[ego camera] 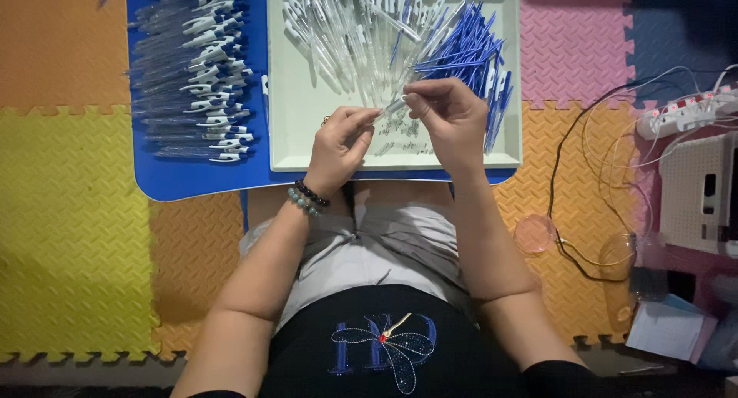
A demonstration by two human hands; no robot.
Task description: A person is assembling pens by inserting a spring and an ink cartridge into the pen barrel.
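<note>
Fingers (421, 98) on pen barrel (393, 106) over tray (280, 75)

No package, sign or screen showed in the view. The nearest thing to a label was a white sheet of paper (667, 329) that lay flat on the floor at the lower right, its surface too blurred to read.

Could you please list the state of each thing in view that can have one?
left hand: pinched on a clear pen barrel
right hand: pinching the same clear pen barrel
white tray: holds loose pen parts
blue refills: piled in the tray
finished pens: stacked on the blue table
</note>
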